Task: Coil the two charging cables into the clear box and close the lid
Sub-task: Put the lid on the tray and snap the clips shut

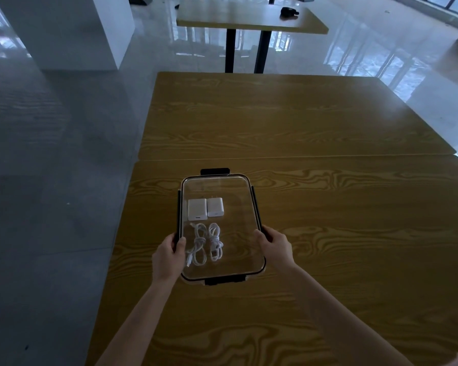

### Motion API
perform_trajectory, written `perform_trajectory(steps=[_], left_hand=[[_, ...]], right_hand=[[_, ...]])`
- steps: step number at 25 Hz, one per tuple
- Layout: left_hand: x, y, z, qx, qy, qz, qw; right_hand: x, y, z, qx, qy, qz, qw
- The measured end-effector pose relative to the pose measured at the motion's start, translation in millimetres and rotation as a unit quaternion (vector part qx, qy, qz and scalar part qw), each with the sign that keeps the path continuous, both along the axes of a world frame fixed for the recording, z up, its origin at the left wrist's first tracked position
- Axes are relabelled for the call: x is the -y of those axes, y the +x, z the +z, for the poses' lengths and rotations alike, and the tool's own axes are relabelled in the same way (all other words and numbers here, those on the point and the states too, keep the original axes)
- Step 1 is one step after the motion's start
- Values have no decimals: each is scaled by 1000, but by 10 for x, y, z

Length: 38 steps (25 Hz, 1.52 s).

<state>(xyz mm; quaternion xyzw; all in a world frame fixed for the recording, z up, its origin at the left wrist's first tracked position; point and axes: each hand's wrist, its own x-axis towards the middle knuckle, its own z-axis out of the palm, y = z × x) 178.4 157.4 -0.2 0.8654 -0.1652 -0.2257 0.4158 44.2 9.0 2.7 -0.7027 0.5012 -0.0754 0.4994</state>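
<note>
— Two bare hands on the box, one on each long side! The left hand point(169, 256) clamps the left edge of the clear rectangular plastic box point(245, 249), thumb lying on top of the transparent lid point(222, 188), the other fingers curled under the rim.

— And the right hand point(274, 245)?

— Same story, mirrored: thumb on the lid's right edge, fingers wrapped around the black side latch point(257, 207). Both grips are pressed firmly onto the box, nothing loose between the fingers.

— Where are the cables?

— Inside, seen through the lid. Two white charging cables, each bundled into a knotted coil, lie side by side in the near half: the left coiled cable point(199, 245) just beside the left thumb, the right coiled cable point(215, 243) next to it. Beyond them sit two white square plug adapters point(205, 208), touching, prongs pointing away.

— Is the lid on?

— It sits flat over the box. A black latch point(215, 171) shows at the far end and another black latch point(224, 280) at the near end; whether they are snapped shut, I cannot tell.

— And the box itself?

— At the near left part of the yellow wood-grain counter point(341, 220). Whether it rests on the surface or is held just above it, I cannot tell. Farther back stands another yellow table point(249, 21) on the glossy floor point(50, 154).
</note>
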Motion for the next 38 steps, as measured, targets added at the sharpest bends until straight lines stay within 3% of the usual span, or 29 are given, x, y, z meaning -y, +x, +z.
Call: perform_trajectory(steps=[5, 8, 10, 12, 16, 22, 31, 33, 38], left_hand=[[-35, 36, 9, 12, 3, -31, 999], [-69, 89, -56, 81, 51, -109, 989], [-53, 66, -95, 169, 125, -199, 957], [-19, -39, -96, 237, 144, -316, 907], [7, -218, -117, 232, 151, -435, 857], [19, -244, -101, 232, 197, -440, 845], [78, -155, -180, 267, 172, -428, 846], [59, -167, -245, 326, 180, -419, 828], [49, -185, -276, 362, 194, -416, 811]], right_hand=[[-15, 28, -14, 8, 3, -9, 1000], [66, 95, -23, -95, -77, 66, 990], [143, 202, 34, -105, -199, 131, 966], [237, 380, 125, -83, -292, 223, 927], [413, 804, 198, -129, -332, 348, 867], [553, 1202, 170, -204, -314, 399, 837], [652, 1473, 177, -218, -260, 364, 868], [658, 1527, 207, -222, -250, 359, 872], [675, 1617, 248, -226, -249, 349, 875]])
